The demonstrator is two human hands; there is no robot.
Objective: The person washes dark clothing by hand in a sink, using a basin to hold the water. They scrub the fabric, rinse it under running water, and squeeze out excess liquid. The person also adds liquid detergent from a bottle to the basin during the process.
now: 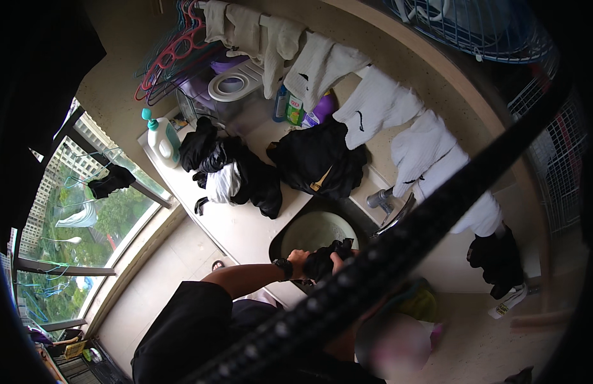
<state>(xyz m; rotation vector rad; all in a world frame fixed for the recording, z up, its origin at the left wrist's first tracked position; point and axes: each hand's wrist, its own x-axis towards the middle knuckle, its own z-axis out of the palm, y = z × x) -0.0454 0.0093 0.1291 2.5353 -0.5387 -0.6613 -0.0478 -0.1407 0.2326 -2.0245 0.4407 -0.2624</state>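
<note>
My left hand (299,261), with a dark watch on its wrist, grips a bunched black cloth (323,263) over a round pale basin (308,228) in the sink. On the cloth's other side my right hand (339,261) holds it too, partly hidden by a blurred black strap that crosses the view. Cloudy water shows in the basin. Beyond the sink lies a black garment (320,158) with a tan patch. A heap of black clothes (258,180) with a white piece (223,183) rests on the counter (200,192) to its left.
A chrome faucet (380,200) stands beside the sink. White socks (373,108) hang along a rail above. Detergent bottles (295,109) stand at the back, and a white bottle with a teal pump (163,141) at the counter's left edge. Hangers (174,53) hang behind; a window is at left.
</note>
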